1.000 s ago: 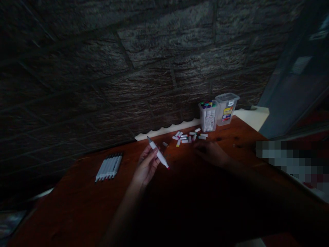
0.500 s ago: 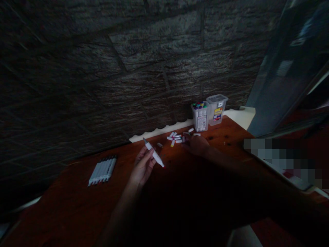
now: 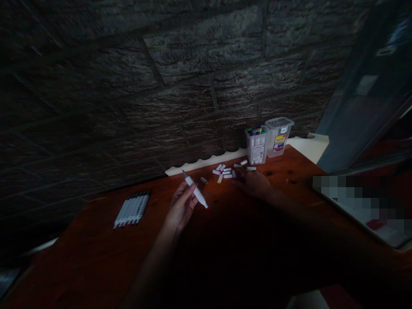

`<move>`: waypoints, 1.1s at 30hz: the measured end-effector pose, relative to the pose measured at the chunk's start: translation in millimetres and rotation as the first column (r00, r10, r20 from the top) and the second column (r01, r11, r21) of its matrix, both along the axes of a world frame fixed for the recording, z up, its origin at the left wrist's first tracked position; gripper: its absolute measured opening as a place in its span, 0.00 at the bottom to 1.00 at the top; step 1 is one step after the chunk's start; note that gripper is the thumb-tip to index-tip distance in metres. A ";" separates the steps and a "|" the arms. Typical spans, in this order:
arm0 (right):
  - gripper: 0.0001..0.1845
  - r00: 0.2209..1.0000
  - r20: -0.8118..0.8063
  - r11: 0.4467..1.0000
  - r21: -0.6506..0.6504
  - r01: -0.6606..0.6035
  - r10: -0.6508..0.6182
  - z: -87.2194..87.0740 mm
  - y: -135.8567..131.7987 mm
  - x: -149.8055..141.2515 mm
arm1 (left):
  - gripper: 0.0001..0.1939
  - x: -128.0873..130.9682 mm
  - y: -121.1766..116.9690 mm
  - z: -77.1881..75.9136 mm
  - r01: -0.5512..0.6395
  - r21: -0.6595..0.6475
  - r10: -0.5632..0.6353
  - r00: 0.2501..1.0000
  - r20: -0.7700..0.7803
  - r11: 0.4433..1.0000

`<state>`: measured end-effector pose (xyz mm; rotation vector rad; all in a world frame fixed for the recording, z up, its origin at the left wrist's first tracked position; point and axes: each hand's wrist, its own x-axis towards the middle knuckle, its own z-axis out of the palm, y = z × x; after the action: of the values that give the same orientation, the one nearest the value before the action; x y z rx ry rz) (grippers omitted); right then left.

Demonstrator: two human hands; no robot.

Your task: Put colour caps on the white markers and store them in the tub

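My left hand (image 3: 180,208) is closed round a white marker (image 3: 195,192) with no caps on, a grey tip pointing up and a red tip pointing down. My right hand (image 3: 252,182) reaches over the wooden table (image 3: 96,253) and rests, palm down, on the near edge of a scatter of several loose marker caps (image 3: 225,171). It is dark, so its fingers do not show clearly. One cap (image 3: 204,180) lies apart, beside the held marker.
A row of several markers (image 3: 131,209) lies side by side at the left of the table. Two clear plastic tubs stand at the back, one holding markers (image 3: 256,143) and one (image 3: 279,136) beside it. A dark stone wall rises behind. A blurred patch sits at the right.
My right hand has stretched forward from the table's middle to the pile of caps. My left hand has kept hold of the marker, barely shifting.
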<state>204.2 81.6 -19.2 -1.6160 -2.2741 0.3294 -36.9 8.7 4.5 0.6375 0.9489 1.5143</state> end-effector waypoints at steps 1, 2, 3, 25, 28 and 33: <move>0.30 0.999 0.017 1.000 -0.002 0.027 -0.027 1.0 0.5 -3.1 | 0.12 0.7 -0.3 -0.2 0.001 -0.001 -0.001 1.000 -0.005 1.000; 0.31 0.998 0.038 0.999 -0.011 0.046 -0.045 1.9 1.2 -6.2 | 0.12 1.5 -0.5 -0.3 0.003 -0.002 -0.003 1.000 -0.011 1.000; 0.30 0.997 0.060 0.998 -0.023 0.056 -0.055 2.7 1.8 -8.9 | 0.12 2.4 -0.6 -0.4 0.003 -0.004 -0.003 1.000 -0.019 1.000; 0.10 0.645 -0.681 0.926 0.140 -0.350 0.346 14.9 -29.1 -8.2 | 0.09 -3.4 6.6 3.1 -0.087 0.005 0.085 0.985 0.150 0.996; 0.10 0.577 -0.766 0.939 0.098 -0.330 0.283 15.6 -32.9 -11.7 | 0.09 -1.8 6.1 2.8 -0.067 0.030 0.061 0.985 0.160 0.997; 0.13 0.418 -0.885 0.935 0.049 -0.353 0.204 17.5 -41.1 -20.3 | 0.09 0.0 5.3 0.5 -0.035 0.066 0.025 0.990 0.141 0.997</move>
<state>183.8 40.5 -1.6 -0.7200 -1.6297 1.1512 -36.8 14.0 5.0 0.5598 0.8061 1.6020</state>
